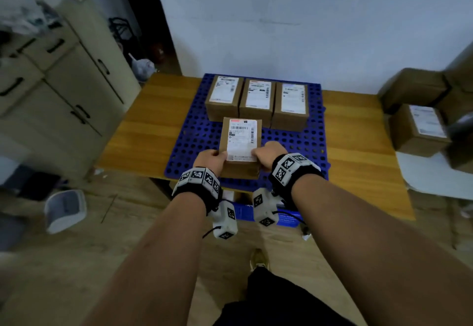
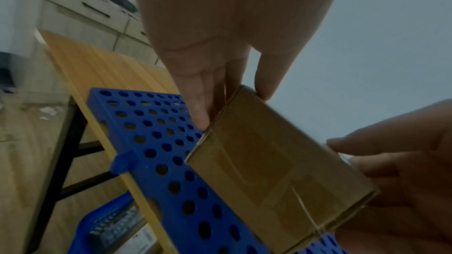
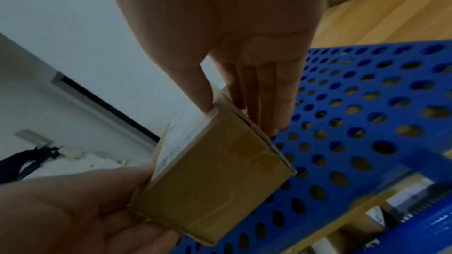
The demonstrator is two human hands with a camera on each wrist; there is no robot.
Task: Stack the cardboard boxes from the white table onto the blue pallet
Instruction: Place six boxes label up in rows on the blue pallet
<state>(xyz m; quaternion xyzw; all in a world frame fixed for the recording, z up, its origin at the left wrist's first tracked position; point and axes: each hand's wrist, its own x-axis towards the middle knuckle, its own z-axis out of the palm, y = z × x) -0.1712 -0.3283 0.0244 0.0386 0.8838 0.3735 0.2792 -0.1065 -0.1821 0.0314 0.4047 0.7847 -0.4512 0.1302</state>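
Note:
A labelled cardboard box (image 1: 242, 141) (image 2: 276, 163) (image 3: 217, 173) is held just over the front of the blue perforated pallet (image 1: 294, 141) (image 2: 159, 138) (image 3: 367, 113). My left hand (image 1: 211, 159) (image 2: 220, 76) grips its near left side, thumb on top and fingers down the side. My right hand (image 1: 267, 154) (image 3: 244, 92) grips its near right side the same way. Three labelled boxes (image 1: 257, 100) stand in a row at the pallet's back. More boxes (image 1: 419, 126) are stacked on the white table (image 1: 435, 179) at the right.
The pallet lies on a wooden table (image 1: 143, 126) against a pale wall. Cream cabinets (image 1: 64, 82) stand at the left. A white bin (image 1: 65, 209) sits on the floor. A blue crate (image 1: 286, 214) is under the table's front edge.

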